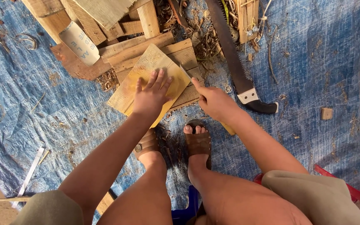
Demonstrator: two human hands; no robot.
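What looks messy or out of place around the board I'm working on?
Wood shavings and chips litter the blue tarp, and the hand saw lies loose with its blade bare near your right hand. Your left hand presses a yellowish board lying askew on the scrap planks.

one head-worn camera looks steeply down, close over the blue tarp [326,62].

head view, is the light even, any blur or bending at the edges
Head view: warm, uneven light, bright on the board under the left hand, with soft shadow patches on the blue tarp at right; the right hand and saw look sharp; wide-lens bending shows toward the edges, where the legs look stretched.
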